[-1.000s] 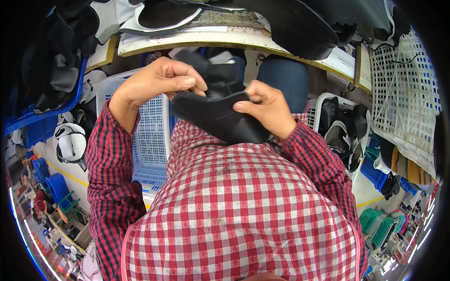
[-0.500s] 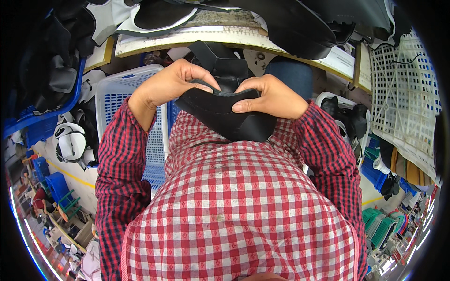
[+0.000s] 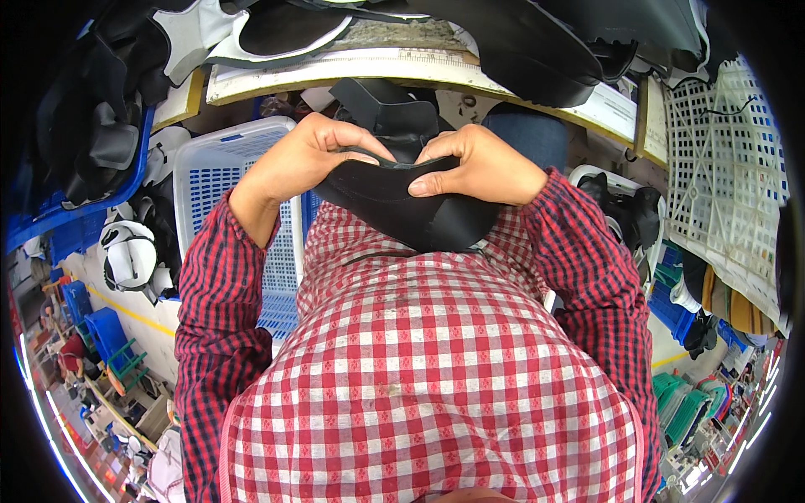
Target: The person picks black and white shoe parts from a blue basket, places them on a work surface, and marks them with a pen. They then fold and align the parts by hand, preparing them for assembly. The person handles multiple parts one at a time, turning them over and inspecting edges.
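Note:
A black shoe upper (image 3: 386,197) is held up in front of my apron, its curved collar edge lying along the top. My left hand (image 3: 314,159) pinches that edge on the left, thumb on the near face and fingers tucked over the far side. On the right, my right hand (image 3: 482,168) grips the same edge, with its thumb flat on the near face close to a seam. The black piece's far part (image 3: 386,109) rises beyond my hands. Fingertips of both hands are partly hidden behind the edge.
Ahead runs a worn workbench edge (image 3: 335,71) with black and white shoe pieces (image 3: 537,50) on it. A white-and-blue plastic basket (image 3: 239,159) stands left of my lap. Blue bins (image 3: 92,218) holding black pieces are at far left; a white crate (image 3: 721,176) stands right.
Both hands keep their pinch on the shoe upper. Its far part has tilted slightly to the left and lower, and the thumbs have shifted very little.

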Demonstrator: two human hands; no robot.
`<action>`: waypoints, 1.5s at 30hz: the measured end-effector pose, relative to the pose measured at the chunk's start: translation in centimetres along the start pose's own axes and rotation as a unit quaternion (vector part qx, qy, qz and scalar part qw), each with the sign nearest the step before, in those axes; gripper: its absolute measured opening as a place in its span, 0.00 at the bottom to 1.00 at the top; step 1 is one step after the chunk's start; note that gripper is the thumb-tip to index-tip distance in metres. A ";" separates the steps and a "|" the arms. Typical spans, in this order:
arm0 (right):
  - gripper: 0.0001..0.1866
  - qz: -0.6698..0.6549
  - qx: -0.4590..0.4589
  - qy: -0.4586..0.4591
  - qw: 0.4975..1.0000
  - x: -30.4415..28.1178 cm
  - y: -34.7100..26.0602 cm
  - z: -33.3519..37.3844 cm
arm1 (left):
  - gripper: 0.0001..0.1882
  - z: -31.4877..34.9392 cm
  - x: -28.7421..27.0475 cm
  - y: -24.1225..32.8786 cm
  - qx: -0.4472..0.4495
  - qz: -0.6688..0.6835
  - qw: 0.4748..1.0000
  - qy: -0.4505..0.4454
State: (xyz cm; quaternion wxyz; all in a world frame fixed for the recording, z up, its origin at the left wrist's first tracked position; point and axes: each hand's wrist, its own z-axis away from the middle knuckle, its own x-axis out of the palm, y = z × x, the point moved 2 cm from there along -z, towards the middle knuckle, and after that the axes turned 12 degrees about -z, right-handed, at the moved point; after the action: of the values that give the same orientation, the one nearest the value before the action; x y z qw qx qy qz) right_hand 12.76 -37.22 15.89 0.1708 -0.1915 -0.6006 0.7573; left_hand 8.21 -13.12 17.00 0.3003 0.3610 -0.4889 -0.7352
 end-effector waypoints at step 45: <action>0.20 -0.179 0.066 -0.030 0.981 2.2 0.4 -2.6 | 0.18 4.1 4.1 0.6 -0.064 -0.080 0.946 0.306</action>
State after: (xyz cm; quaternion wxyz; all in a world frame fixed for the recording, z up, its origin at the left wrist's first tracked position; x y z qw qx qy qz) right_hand 12.19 -34.02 14.76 0.2975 -0.0465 -0.5786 0.7580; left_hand 2.59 -14.54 17.64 0.3978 0.5869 -0.2951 -0.6405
